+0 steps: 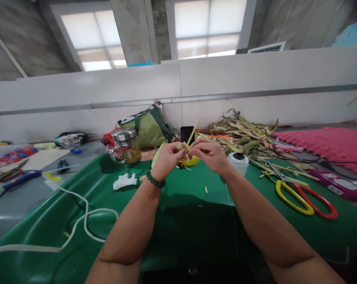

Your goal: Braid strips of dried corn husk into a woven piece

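My left hand point(166, 157) and my right hand point(211, 154) meet above the green mat point(178, 205), both pinched on pale green leaf strips point(192, 134) that stick up between them. A dark bead bracelet point(155, 180) circles my left wrist. Just behind the hands lies a small yellow object point(190, 161), partly hidden. A white thread spool point(238, 161) stands right beside my right wrist.
A pile of dried leaves point(243, 132) lies at the back right. Scissors with yellow and red handles point(302, 193) rest to the right. A glass jar point(125, 146), a green bag point(145, 126), a crumpled tissue point(124, 181) and a white cord point(78, 221) are on the left.
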`<state>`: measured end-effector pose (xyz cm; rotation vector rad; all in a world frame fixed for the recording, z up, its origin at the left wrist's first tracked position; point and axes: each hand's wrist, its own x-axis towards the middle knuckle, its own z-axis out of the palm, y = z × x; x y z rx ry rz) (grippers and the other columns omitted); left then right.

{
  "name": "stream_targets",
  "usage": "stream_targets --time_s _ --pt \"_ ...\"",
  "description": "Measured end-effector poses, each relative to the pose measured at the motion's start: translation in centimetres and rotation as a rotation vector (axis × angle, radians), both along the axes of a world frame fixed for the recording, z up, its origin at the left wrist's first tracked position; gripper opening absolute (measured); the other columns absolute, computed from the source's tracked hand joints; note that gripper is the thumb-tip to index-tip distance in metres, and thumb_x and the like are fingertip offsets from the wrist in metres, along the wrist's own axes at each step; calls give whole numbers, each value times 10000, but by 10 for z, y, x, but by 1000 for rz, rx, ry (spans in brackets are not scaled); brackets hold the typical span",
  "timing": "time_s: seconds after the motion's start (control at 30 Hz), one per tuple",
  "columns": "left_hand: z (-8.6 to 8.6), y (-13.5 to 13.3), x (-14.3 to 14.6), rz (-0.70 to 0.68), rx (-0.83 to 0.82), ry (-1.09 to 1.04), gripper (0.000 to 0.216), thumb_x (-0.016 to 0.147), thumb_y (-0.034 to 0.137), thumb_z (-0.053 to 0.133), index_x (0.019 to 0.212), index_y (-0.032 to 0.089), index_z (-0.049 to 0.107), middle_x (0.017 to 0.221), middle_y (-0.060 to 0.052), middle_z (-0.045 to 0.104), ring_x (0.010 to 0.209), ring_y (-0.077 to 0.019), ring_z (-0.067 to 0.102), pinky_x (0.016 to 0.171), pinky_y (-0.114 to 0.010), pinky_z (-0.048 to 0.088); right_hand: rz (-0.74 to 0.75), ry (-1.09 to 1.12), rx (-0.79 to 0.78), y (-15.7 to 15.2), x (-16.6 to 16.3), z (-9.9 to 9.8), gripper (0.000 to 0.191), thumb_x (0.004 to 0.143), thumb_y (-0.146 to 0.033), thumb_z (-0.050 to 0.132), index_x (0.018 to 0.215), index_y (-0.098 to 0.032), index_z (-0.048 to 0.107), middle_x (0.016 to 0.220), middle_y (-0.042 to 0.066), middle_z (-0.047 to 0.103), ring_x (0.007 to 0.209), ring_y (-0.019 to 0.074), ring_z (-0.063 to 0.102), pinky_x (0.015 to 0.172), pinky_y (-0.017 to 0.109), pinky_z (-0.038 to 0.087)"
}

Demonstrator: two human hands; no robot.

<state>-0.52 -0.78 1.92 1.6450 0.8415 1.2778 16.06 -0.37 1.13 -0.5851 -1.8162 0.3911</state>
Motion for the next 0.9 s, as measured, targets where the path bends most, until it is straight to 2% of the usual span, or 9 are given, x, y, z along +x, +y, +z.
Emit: stream_targets --time_s 0.17,0.3,0.4,0.6,0.8,0.9 --pt "1 -2 -1 -37 44 56 177 664 309 706 730 145 698 637 -3 681 620 -130 620 601 -226 506 -59 7 -197 3 -1 -1 365 737 -508 707 597 -171 697 620 29 636 603 126 539 564 261 423" --pt "3 -5 -1 -110 -38 41 234 652 352 742 737 139 699 694 -18 707 685 -151 662 665 -253 533 -21 92 -403 2 -2 -2 409 661 -553 738 598 -157 656 591 21 634 555 119 543 522 250 425" --pt "1 -5 1 -125 -102 -10 311 656 433 758 745 142 696 703 -24 710 717 -173 685 707 -282 547 -50 137 -451 1 -3 -2 374 637 -510 759 593 -163 625 574 14 630 548 125 560 530 257 449" --pt "-2 0 3 -168 -171 -136 366 700 518 709 672 157 653 601 -17 664 657 -168 672 659 -284 540 -89 161 -345 0 -6 -4 302 704 -444 702 613 -170 614 597 11 621 561 124 549 560 270 451" --pt "-6 -1 8 -71 -48 -75 328 704 465 736 664 150 654 631 4 645 592 -101 588 585 -216 487 -279 89 -150 -4 -10 -6 214 746 -273 655 569 -176 586 610 6 589 569 112 506 544 248 408" --pt "-7 0 9 -85 -80 -134 348 668 488 756 665 155 653 636 14 631 574 -85 555 564 -204 470 -300 70 -47 -8 -12 -6 192 761 -210 622 578 -177 574 657 12 580 589 112 513 538 237 414"
